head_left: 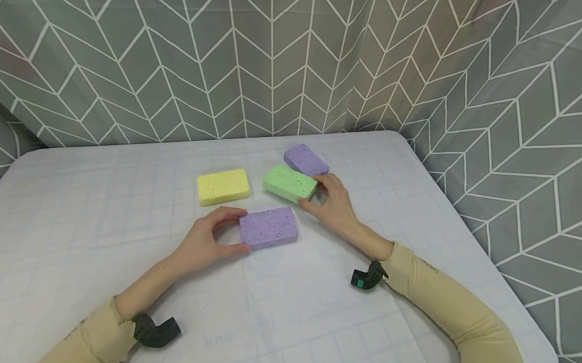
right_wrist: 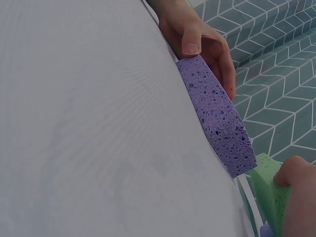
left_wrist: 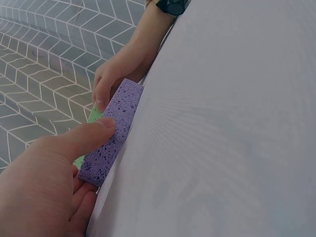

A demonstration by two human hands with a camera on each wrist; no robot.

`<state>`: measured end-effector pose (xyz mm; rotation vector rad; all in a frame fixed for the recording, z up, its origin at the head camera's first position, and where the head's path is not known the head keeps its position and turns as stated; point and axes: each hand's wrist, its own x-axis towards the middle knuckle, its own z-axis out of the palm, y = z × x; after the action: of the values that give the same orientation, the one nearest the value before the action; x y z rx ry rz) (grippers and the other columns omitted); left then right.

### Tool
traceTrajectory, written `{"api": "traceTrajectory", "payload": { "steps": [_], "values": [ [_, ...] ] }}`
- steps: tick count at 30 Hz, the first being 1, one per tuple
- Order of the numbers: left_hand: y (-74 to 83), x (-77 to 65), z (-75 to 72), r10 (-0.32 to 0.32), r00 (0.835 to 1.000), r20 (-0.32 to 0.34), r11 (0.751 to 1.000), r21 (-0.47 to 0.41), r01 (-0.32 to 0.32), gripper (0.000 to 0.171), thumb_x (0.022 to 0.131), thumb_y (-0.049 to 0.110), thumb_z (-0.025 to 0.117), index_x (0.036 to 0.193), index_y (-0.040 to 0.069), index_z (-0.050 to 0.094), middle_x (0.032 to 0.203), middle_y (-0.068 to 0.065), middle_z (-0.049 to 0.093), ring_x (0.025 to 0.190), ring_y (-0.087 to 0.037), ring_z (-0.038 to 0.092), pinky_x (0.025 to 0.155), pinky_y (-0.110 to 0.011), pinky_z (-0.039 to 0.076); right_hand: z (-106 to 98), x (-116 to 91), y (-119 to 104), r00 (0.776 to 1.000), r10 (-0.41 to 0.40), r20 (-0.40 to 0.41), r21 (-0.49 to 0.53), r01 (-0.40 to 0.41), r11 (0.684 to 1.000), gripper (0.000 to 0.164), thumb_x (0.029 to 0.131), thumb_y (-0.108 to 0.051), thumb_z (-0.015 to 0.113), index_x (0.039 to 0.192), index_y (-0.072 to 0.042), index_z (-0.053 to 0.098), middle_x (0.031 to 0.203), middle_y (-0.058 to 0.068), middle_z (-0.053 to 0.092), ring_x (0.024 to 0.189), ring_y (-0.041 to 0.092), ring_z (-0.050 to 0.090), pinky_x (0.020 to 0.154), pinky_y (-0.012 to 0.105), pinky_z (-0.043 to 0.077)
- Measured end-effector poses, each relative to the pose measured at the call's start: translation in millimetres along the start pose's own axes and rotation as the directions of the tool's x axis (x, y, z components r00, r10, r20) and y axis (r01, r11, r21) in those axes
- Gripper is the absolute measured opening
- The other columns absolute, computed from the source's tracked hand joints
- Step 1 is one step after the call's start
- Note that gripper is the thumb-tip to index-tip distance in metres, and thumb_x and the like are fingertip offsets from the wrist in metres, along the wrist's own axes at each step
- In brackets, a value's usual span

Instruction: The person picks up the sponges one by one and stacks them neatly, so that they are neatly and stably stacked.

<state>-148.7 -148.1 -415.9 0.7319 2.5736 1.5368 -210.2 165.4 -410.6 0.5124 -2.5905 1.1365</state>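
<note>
Thumb and fingers of my left hand (head_left: pixel 202 244) grip the left end of a purple sponge (head_left: pixel 268 228), which lies flat on the white table near its middle. In the left wrist view, the thumb presses the pitted long side of that purple sponge (left_wrist: pixel 116 128). My right hand (head_left: pixel 338 206) pinches the right end of a green sponge (head_left: pixel 289 182), just behind the purple one. Whether the green sponge touches the table I cannot tell. A second purple sponge (head_left: pixel 303 157) lies behind it, its front edge partly hidden by the green sponge and right fingers.
A yellow sponge (head_left: pixel 223 187) lies on the table left of the green one. The white tabletop (head_left: pixel 102 211) carries a faint grid pattern. Behind and to the right hangs a grey curtain (head_left: pixel 246 59) with white chevron lines, close to the table's edges.
</note>
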Motion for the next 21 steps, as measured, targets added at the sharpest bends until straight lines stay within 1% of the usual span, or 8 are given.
{"api": "traceTrajectory", "payload": {
  "steps": [9,21],
  "values": [
    [-0.8,0.1,-0.2,-0.007,1.0,0.003,1.0,-0.001,0.007,0.07,0.072,0.026,0.092,0.133,0.014,0.059,0.133,-0.001,0.062,0.123,-0.021,0.061,0.11,-0.029,0.048,0.0,-0.6,0.2,1.0,-0.002,-0.001,0.008,0.002,1.0,0.061,0.08,-0.029,0.081,0.128,0.001,0.059,0.118,0.014,0.059,0.107,0.029,0.057,0.094,0.042,0.052],
    [-0.5,0.5,0.4,-0.009,1.0,-0.001,1.0,0.002,0.009,0.07,0.072,0.026,0.092,0.133,0.013,0.059,0.133,-0.001,0.062,0.123,-0.021,0.061,0.11,-0.029,0.047,0.6,-1.3,1.1,1.0,-0.029,-0.006,0.015,0.029,0.999,0.06,0.08,-0.029,0.08,0.127,0.001,0.059,0.117,0.014,0.059,0.106,0.029,0.056,0.093,0.041,0.052]
  ]
}}
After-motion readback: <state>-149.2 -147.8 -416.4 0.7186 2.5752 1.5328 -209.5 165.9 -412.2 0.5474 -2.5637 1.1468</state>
